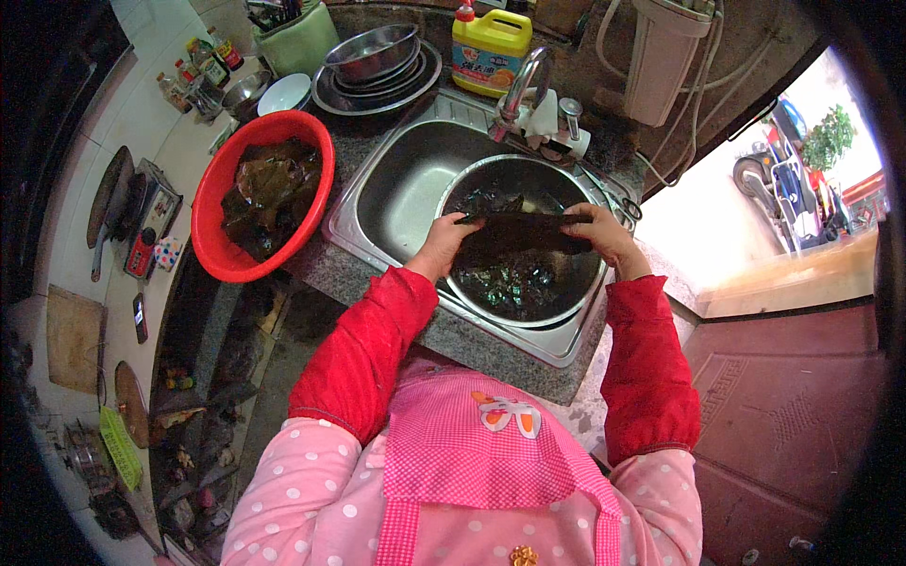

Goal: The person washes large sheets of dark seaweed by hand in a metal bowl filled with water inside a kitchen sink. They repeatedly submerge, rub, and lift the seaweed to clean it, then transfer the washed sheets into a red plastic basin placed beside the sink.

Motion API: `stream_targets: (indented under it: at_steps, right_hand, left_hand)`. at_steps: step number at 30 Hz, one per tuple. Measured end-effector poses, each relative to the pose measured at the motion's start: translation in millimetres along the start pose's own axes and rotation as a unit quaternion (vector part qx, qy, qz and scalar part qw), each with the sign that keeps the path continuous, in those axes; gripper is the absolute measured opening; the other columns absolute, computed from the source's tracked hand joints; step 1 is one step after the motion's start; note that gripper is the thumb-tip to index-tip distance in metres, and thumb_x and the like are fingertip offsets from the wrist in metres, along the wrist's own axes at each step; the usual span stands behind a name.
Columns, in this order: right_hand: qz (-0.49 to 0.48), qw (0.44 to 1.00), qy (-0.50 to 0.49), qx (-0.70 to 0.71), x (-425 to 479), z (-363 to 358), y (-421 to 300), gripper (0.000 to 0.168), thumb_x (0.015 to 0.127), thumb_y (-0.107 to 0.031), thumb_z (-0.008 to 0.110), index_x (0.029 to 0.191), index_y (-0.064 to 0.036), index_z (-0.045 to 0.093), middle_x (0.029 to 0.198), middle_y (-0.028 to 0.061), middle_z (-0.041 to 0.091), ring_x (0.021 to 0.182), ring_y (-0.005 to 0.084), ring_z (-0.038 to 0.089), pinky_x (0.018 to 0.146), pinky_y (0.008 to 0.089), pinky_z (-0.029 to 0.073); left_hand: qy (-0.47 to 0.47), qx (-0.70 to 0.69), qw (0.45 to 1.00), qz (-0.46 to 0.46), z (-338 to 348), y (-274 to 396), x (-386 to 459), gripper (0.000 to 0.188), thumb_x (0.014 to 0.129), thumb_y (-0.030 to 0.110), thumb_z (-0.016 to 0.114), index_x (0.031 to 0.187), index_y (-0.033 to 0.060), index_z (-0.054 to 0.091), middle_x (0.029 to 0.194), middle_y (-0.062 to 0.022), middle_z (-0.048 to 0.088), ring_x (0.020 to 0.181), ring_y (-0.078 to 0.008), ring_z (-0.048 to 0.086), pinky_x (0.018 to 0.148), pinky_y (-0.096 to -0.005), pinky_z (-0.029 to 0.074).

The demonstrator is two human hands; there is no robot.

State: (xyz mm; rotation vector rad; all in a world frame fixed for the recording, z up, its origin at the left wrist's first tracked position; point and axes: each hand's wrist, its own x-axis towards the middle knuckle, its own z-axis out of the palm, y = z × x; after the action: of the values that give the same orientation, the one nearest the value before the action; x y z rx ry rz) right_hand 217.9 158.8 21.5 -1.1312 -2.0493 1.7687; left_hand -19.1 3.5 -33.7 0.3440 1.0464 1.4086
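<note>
My left hand (444, 244) and my right hand (601, 237) grip opposite ends of a dark brown sheet, seemingly kelp (524, 233), stretched across a round steel basin (527, 322). Water and more dark pieces show inside the basin, which sits over the right part of a stainless steel sink (354, 205). Further left, a red plastic basin (202, 233) holds a heap of wet, dark brown kelp-like sheets (272, 187). Behind the steel basin, a chrome faucet (524, 81) bends over the sink's back edge.
Stacked metal bowls (371, 53), a white bowl (284, 94) and a yellow detergent jug (490, 53) stand behind the sink. Scissors (630, 209) lie at its right edge. On the left counter are sauce bottles (205, 62), a gas stove (152, 219) and a phone (140, 318).
</note>
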Motion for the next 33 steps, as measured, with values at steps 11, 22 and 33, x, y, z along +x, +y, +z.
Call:
stream_targets:
  at_steps: [11,22,33]
  right_hand:
    - [0.003,0.907,0.062,0.416,-6.5,117.2,3.6,0.046,0.077,-0.018,0.054,0.119,-0.007,0.040,0.113,0.0110,0.047,0.105,0.0251,0.046,0.087,0.0358,0.041]
    - [-0.020,0.955,0.109,0.275,-1.0,209.7,53.4,0.052,0.091,-0.033,0.040,0.130,0.002,0.036,0.130,0.0118,0.041,0.118,0.0208,0.038,0.101,0.0300,0.027]
    - [-0.101,0.972,0.136,0.160,-7.0,201.9,43.0,0.050,0.092,-0.027,0.036,0.130,0.004,0.030,0.135,0.0230,0.030,0.127,0.0315,0.027,0.106,0.0348,0.018]
  left_hand:
    - [-0.009,-0.253,0.958,-0.132,7.2,-25.0,11.4,0.037,0.069,0.016,0.050,0.103,0.0025,0.056,0.099,-0.0126,0.061,0.091,-0.0306,0.056,0.090,-0.0442,0.042]
    - [0.049,-0.167,0.973,-0.155,29.5,-44.9,11.5,0.048,0.083,0.051,0.047,0.106,0.0103,0.058,0.096,-0.0063,0.061,0.086,-0.0224,0.056,0.080,-0.0368,0.045]
    - [0.153,-0.086,0.983,-0.048,22.1,-73.9,12.4,0.047,0.087,0.052,0.043,0.102,0.0090,0.053,0.099,-0.0053,0.056,0.092,-0.0225,0.051,0.079,-0.0397,0.041]
